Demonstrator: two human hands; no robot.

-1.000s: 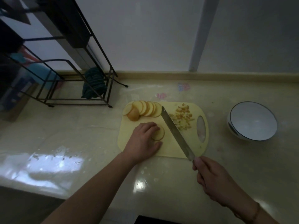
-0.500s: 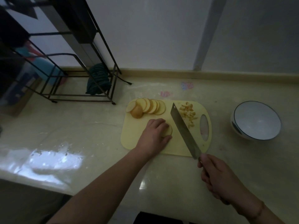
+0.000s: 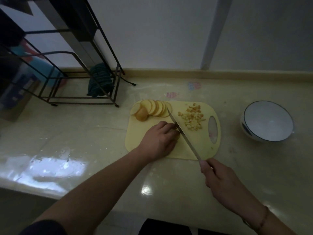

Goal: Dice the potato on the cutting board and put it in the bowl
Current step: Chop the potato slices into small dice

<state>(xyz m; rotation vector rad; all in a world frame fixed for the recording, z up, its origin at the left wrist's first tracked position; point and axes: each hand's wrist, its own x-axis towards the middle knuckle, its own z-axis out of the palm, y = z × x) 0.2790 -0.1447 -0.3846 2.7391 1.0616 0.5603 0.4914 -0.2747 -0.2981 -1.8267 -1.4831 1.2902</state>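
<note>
Dim, murky wide-angle view, glare patches on the glossy countertop, bowed lines and darkness at the edges.

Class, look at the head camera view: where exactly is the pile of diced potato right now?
The diced potato lies on the far right part of the cutting board, between the knife and the board's handle hole, with the bowl further right.

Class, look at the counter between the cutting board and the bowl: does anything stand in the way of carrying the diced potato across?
Nothing visible does. The diced potato lies on the cutting board, and the counter between the board's right edge and the bowl is bare.
</note>
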